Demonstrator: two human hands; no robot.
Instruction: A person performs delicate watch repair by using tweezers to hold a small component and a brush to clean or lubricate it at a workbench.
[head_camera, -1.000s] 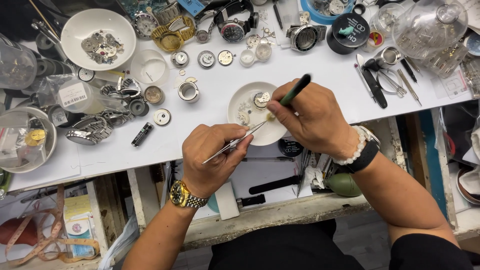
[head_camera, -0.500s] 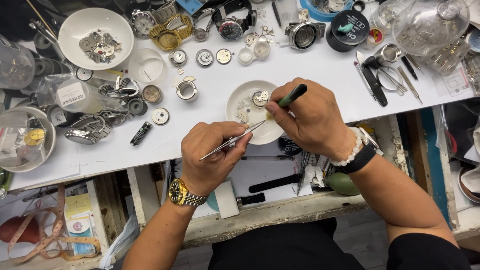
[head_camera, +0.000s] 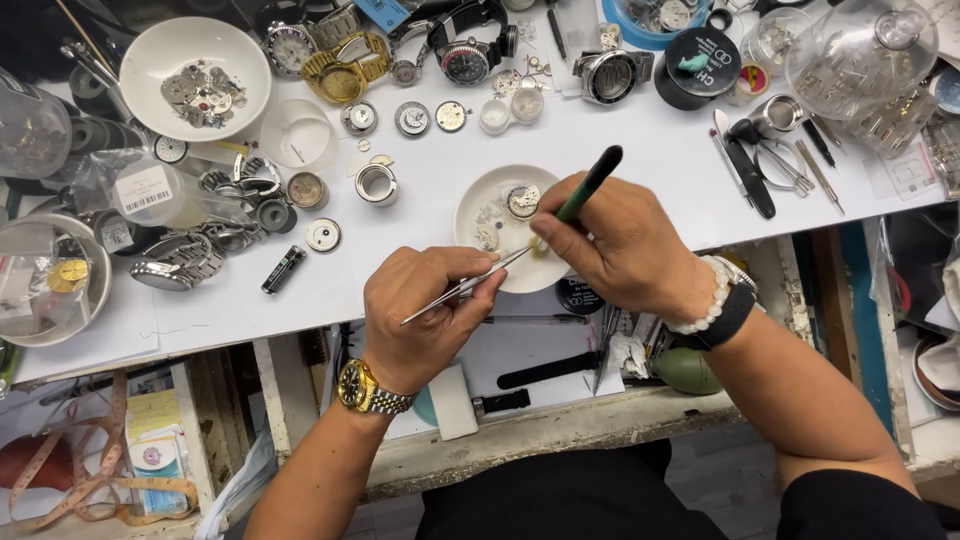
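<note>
Workbench (head_camera: 640, 150) white, cluttered: watches, parts, tools; shelf beneath, possibly drawer

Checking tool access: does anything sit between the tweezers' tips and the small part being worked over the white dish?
Nothing visible does. The tweezers in the left hand run straight to the small part at the white dish, beside the green tool in the right hand.

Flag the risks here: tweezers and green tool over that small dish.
The left hand holds tweezers and the right hand a green-handled tool, tips meeting over the small white dish. A slip could flick a tiny part into the clutter. The dish sits near the table edge, so a nudge might tip it.
</note>
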